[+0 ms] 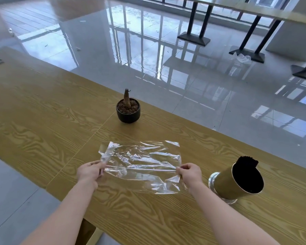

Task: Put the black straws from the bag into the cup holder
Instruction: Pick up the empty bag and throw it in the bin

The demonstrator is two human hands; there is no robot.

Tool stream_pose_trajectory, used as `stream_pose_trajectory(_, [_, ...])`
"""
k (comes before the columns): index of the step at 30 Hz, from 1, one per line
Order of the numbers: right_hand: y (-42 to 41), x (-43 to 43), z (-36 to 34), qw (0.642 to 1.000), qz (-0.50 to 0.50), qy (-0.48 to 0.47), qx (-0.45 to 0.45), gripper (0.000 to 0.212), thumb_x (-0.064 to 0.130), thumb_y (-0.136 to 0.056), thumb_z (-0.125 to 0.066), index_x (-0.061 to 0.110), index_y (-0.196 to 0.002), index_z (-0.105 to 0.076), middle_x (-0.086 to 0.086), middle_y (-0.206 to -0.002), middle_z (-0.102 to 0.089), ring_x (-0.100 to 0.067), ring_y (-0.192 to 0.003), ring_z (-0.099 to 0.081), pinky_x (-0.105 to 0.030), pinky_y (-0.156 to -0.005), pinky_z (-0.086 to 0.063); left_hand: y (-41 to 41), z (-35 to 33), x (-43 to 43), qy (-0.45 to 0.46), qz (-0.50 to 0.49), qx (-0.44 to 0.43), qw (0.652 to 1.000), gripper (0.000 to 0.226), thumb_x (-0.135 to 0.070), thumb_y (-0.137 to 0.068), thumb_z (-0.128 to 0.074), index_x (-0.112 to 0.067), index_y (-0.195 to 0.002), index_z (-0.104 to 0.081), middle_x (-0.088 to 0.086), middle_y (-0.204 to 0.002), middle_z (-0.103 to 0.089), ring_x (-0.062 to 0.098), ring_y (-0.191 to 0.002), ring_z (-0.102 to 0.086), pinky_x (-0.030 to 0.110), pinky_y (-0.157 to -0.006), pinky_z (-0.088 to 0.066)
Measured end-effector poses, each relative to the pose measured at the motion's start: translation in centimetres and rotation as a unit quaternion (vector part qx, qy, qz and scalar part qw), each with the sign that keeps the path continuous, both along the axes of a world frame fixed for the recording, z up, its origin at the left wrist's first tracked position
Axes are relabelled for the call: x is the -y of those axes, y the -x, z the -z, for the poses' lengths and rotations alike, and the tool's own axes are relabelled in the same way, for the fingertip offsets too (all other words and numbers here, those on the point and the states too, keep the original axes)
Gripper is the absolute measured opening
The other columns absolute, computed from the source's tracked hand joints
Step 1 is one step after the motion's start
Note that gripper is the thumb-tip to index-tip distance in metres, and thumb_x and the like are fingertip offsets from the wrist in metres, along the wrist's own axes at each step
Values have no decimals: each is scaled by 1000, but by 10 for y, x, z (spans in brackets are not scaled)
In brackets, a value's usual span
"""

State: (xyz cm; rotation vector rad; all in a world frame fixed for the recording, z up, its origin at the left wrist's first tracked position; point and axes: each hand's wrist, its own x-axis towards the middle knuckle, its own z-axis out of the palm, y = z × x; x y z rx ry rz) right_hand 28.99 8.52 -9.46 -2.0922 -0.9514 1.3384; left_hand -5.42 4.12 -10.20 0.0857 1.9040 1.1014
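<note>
A clear, crinkled plastic bag [141, 161] lies flat on the wooden table [42, 124], with nothing visible inside it. My left hand [89, 172] pinches its near left edge and my right hand [190, 173] pinches its near right edge. To the right stands a gold cylindrical cup holder [237, 183] with a dark inside and a shiny base. A bundle of black straws [246, 160] sticks out above its far rim.
A small black pot [128, 112] with soil and a bare brown stem stands behind the bag near the table's far edge. Beyond the table is a glossy tiled floor with black table legs [198, 23] at the back right.
</note>
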Motion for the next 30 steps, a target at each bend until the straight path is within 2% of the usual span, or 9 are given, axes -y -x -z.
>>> stream_pose_trajectory(4, [-8,5,0,998,53,-18,-31,9,3,-87,-72,-3,-90,-66,-19,-80,-70,-21,-50,-54,-24,-39,-43,3,-8,-3,-45,-55,86,994,23,-1,-78,-80,-12,-79,-60,8,-65,-67,16,-46,-57,19,-35,-43])
stream_pose_trajectory(7, [-6,7,-1,991,88,-30,-100,5,-2,-94,-64,-1,-93,-59,-21,-90,-73,-25,-54,-67,-26,-41,-50,0,-15,1,-110,-73,163,978,14,-2,-87,-68,-14,-90,-61,7,-76,-67,14,-49,-62,23,-42,-50])
stream_pose_trajectory(9, [-6,8,-3,977,122,-38,-170,7,-6,-95,-59,-1,-95,-55,-23,-91,-73,-29,-60,-73,-31,-47,-56,-4,-16,9,-165,-82,241,953,13,-13,-91,-63,-13,-104,-61,6,-85,-69,19,-72,-66,35,-64,-58])
stream_pose_trajectory(11, [-6,11,-3,966,144,-45,-208,10,-6,-95,-60,1,-94,-54,-22,-90,-74,-27,-60,-74,-31,-48,-57,-11,-12,17,-187,-81,288,936,35,-26,-91,-65,-12,-120,-51,13,-105,-64,27,-97,-63,44,-93,-53])
stream_pose_trajectory(13, [-4,15,-2,959,157,-41,-233,13,-6,-95,-60,3,-92,-53,-21,-91,-74,-26,-62,-75,-31,-50,-57,-27,-10,25,-163,-40,291,942,51,-34,-89,-68,-12,-127,-42,19,-115,-60,34,-107,-61,50,-102,-47])
stream_pose_trajectory(17, [9,28,2,950,145,-11,-275,14,-7,-94,-61,3,-91,-52,-25,-94,-74,-33,-71,-76,-35,-54,-59,-74,-10,25,-91,79,271,955,58,-43,-74,-75,-10,-119,-58,22,-117,-67,34,-91,-65,49,-77,-54])
stream_pose_trajectory(21, [16,43,6,951,104,21,-292,18,-10,-89,-65,3,-93,-53,-26,-95,-75,-29,-66,-71,-36,-57,-58,-99,-6,14,-58,61,213,973,46,-27,-92,-69,-1,-127,-53,23,-106,-75,27,-68,-73,33,-51,-54])
stream_pose_trajectory(25, [12,41,2,946,118,28,-301,21,2,-86,-72,3,-102,-59,-23,-92,-77,-27,-67,-71,-34,-55,-58,-87,-9,11,-70,65,148,984,21,-7,-98,-58,-2,-118,-63,13,-86,-79,23,-59,-72,27,-48,-44])
stream_pose_trajectory(30, [8,21,-13,944,131,23,-301,33,25,-89,-75,3,-110,-63,-18,-90,-78,-27,-68,-74,-35,-57,-60,-64,-23,24,-73,109,104,986,16,-5,-97,-58,-6,-109,-67,15,-85,-78,21,-57,-70,28,-46,-38])
